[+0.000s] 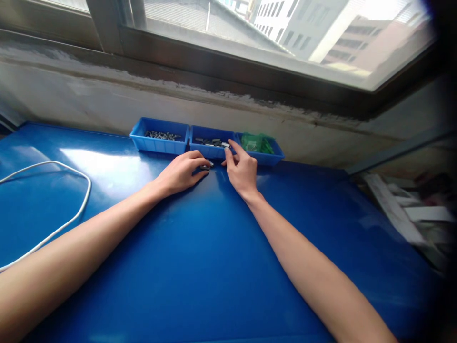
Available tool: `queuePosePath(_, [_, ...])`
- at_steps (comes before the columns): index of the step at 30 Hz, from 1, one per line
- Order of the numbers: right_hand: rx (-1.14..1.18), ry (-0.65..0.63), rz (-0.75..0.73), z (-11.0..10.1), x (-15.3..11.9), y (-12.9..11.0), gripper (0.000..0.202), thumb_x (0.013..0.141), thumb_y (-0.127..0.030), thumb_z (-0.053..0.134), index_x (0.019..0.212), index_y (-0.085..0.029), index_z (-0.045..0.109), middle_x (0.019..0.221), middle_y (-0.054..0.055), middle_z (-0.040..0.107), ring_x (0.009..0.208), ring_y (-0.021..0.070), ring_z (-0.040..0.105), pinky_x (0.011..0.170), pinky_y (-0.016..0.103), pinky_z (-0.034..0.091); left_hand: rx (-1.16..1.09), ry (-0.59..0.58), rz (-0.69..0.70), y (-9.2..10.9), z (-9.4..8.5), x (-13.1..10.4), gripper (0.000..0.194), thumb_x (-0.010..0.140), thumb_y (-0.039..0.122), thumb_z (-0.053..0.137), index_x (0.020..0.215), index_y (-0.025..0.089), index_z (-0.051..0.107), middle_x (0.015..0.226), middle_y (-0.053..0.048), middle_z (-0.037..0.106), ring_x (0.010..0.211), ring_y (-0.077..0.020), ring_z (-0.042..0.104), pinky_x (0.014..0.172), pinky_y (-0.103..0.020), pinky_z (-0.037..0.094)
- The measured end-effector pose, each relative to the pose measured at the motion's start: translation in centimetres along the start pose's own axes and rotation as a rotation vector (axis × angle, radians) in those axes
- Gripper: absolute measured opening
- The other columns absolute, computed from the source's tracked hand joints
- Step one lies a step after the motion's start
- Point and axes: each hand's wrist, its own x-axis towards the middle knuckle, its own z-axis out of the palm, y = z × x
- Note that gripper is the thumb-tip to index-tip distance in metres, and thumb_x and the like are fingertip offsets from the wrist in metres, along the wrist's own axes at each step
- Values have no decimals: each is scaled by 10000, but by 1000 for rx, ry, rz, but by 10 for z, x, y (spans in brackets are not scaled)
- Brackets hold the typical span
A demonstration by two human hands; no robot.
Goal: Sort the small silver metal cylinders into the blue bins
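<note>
My left hand (183,172) rests low over the blue tabletop, with fingers curled around small grey metal pieces (205,167) at the fingertips. Their exact shape is too small to make out. At the front rim of the middle blue bin (210,152), my right hand (243,170) pinches a small silvery metal piece (225,145) between thumb and index finger. Inside that bin lie several dark and silvery short pieces (214,141), partly hidden by the front wall.
The left blue bin (159,145) contains many small grey screw-like parts (162,136). Green plastic bags (255,143) fill the right blue bin (273,158). A white cable (87,186) loops across the table's left side. Behind the bins are a wall (107,102) and window.
</note>
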Motion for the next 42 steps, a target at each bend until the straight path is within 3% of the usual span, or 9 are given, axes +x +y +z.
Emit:
queuePosePath(10, [14,-24,10,1,0,2,457,1018,-474,488,1309,-211,720,732,50,773,701,248,747,758,377,591,22,0,18,-6,3,1,232,977,271,616,1124,175,768,1103,-107,741,1007,-242,681,938,-377,550])
queuePosePath(19, [15,40,-83,-1,-3,-3,330,988,-394,522,1185,-224,727,690,11,729,598,192,672,648,310,535,-36,73,0,-3,1,2,245,1004,307,586,1111,187,771,1038,-94,756,871,-191,710,827,-304,556])
queuePosePath(24, [14,-138,-316,-3,-10,-8,292,947,-316,571,1187,-218,707,758,-3,716,625,153,629,704,283,520,-349,193,-160,1,-4,4,250,963,386,654,1048,163,732,918,-70,769,756,-169,725,742,-267,566])
queuePosePath(28, [11,-224,-384,-4,-12,-7,313,916,-342,633,1194,-214,700,824,7,725,680,151,634,712,273,509,-521,229,-241,0,-5,4,279,951,434,670,1069,181,666,801,-28,734,706,-160,721,699,-249,563])
queuePosePath(35, [28,-236,-421,-2,-10,-4,333,984,-471,613,1176,-226,733,836,20,741,709,153,665,701,265,503,-569,175,-246,1,-6,5,301,951,468,660,1083,209,582,718,20,686,623,-131,678,630,-217,536])
queuePosePath(42, [47,-223,-435,1,-12,-3,328,1008,-473,584,1117,-215,755,890,37,777,701,158,680,727,279,529,-504,184,-251,1,-6,5,274,995,464,596,1084,205,592,688,25,663,624,-130,675,651,-218,533])
